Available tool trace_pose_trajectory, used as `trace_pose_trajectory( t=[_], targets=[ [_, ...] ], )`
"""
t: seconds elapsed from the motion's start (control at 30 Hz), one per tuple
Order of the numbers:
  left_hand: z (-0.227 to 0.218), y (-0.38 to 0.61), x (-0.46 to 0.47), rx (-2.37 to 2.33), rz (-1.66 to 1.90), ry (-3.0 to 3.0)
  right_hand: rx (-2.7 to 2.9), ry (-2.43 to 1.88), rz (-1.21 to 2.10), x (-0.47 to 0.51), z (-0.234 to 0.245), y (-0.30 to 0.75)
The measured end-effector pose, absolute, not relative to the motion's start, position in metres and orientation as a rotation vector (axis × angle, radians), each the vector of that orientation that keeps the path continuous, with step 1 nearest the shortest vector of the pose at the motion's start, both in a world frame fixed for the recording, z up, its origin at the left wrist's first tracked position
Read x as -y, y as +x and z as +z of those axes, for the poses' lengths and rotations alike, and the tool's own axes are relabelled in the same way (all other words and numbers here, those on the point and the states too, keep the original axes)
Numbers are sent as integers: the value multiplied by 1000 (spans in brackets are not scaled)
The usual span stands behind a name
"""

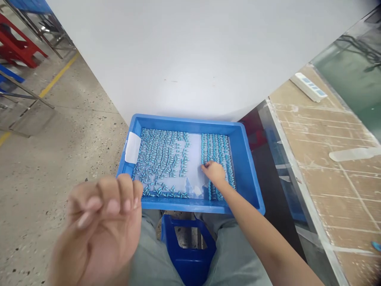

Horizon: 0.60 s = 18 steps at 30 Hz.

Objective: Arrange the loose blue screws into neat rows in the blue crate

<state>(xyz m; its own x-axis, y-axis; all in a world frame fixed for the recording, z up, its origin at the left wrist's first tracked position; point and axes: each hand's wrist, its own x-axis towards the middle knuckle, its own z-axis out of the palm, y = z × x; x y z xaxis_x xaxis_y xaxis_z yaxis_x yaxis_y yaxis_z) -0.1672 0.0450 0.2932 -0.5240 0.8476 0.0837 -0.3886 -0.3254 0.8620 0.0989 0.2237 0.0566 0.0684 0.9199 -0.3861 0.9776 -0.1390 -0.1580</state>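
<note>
A blue plastic tray (190, 122) holds many small, pointed light-blue pieces, too small to name exactly. Those on the left, a field of small blue pieces (160, 155), lie loosely lined up, with a scattered heap near the front edge. Tight columns of blue pieces (216, 145) fill the right side. My right hand (214, 172) is over the left edge of these columns, its fingertips pinched together; whatever they grip is hidden. Raised in front of the tray's left corner, my left hand (104, 222) has its palm up and fingers curled in, with nothing visible in it.
A white label (132, 147) is on the tray's left wall. Behind stands a large white panel (190, 59). To the right is a cardboard-covered bench (336, 159) with a white case (309, 87). A blue stool (190, 254) is between my legs; red stools (20, 43) stand far left.
</note>
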Motion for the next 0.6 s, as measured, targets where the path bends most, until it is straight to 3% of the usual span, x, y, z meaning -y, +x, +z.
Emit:
trace_pose_trajectory(
  t=[0.47,0.53,0.6],
  targets=[
    [215,-161,-36,-1190,1785,584,-1972,2099,-612,-217,74,98],
    [204,-152,-23,-1110,1427,829,-2036,1999,-667,-207,79,96],
    [189,-133,-11,-945,738,1126,-2133,1792,-803,-191,80,90]
  ],
)
